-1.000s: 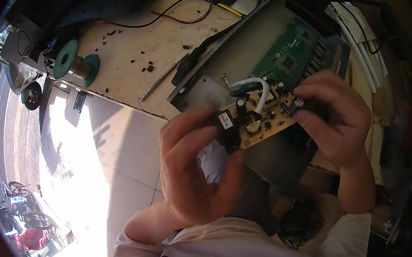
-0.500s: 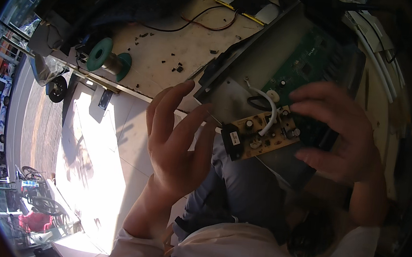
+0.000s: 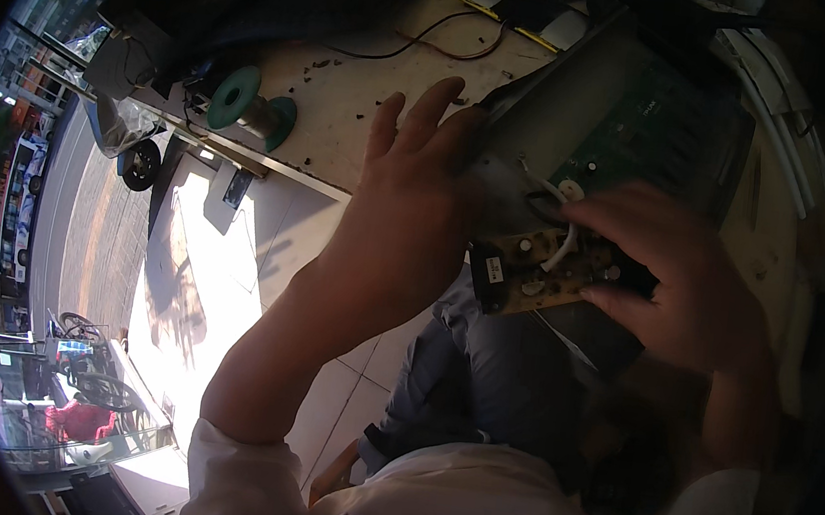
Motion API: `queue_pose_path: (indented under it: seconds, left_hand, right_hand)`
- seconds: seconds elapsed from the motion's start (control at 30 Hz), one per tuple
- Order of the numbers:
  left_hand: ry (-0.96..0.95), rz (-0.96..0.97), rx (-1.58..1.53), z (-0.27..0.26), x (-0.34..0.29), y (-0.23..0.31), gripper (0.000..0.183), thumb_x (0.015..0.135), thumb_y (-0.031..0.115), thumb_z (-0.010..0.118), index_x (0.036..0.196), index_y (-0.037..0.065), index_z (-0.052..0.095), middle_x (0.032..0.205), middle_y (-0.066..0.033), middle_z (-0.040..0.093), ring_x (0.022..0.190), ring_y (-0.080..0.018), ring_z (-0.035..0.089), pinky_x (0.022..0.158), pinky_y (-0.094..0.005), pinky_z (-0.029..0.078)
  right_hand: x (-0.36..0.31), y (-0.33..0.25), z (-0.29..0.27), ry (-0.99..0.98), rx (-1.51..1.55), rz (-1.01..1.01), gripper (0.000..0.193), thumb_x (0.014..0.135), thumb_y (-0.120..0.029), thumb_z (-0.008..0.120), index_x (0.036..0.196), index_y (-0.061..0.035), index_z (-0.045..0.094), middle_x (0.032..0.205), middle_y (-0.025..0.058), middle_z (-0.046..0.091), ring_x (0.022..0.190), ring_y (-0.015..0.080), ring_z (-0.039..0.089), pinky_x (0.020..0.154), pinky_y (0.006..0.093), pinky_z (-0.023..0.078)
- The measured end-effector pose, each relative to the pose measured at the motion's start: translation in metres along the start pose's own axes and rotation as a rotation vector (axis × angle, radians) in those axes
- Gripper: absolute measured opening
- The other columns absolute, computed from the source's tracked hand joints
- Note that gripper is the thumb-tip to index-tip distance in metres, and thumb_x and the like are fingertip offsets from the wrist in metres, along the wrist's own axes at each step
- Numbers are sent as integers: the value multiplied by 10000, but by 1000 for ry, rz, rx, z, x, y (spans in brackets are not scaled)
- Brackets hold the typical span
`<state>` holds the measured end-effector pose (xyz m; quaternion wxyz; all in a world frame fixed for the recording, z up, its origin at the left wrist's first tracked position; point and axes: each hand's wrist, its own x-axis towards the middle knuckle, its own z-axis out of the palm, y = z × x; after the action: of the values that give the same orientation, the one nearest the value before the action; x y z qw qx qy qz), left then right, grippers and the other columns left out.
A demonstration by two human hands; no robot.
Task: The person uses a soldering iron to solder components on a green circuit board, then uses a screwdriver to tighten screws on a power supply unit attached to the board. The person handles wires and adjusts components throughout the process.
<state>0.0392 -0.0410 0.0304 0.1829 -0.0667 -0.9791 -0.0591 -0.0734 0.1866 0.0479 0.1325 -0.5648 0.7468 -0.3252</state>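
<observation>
The tan circuit board [image 3: 528, 282] sat at the near side of the metal case [image 3: 522, 128]; a loose hold could have let it slip nearward, straining its white cable [image 3: 568, 246]. The right hand [image 3: 673, 270] curved around its right end; blur hid whether it pinched. The left hand [image 3: 417, 193], fingers loosely spread, showed nothing held.

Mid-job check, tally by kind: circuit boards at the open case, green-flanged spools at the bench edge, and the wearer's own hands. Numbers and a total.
Circuit boards: 2 (tan circuit board, green circuit board)
Green-flanged spool: 1
Hands: 2 (left hand, right hand)
Total: 5
</observation>
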Motion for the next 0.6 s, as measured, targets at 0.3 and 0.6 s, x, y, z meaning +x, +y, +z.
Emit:
queue_pose_path:
  seconds: [0.3, 0.6]
  left_hand:
    - [244, -261, -190, -45, -59, -30, 86, 891, -19, 686, 939, 20, 626, 1403, -200, 556, 1351, -392, 522, 990, -462, 522]
    - [244, -543, -591, -9, -86, -12, 367, 925, 14, 643, 1291, 5, 612, 1219, -169, 682, 1145, -293, 664, 962, -383, 528]
  right_hand:
    - [-6, 1, -6, 112, 355, 205, 552, 864, -100, 785, 1378, -25, 596, 1295, 151, 675, 1218, 273, 638, 985, 407, 535]
    - [2, -9, 1, 215, 304, 299, 544, 892, -65, 763, 1391, -3, 557, 1252, 131, 663, 1155, 226, 646, 969, 374, 539]
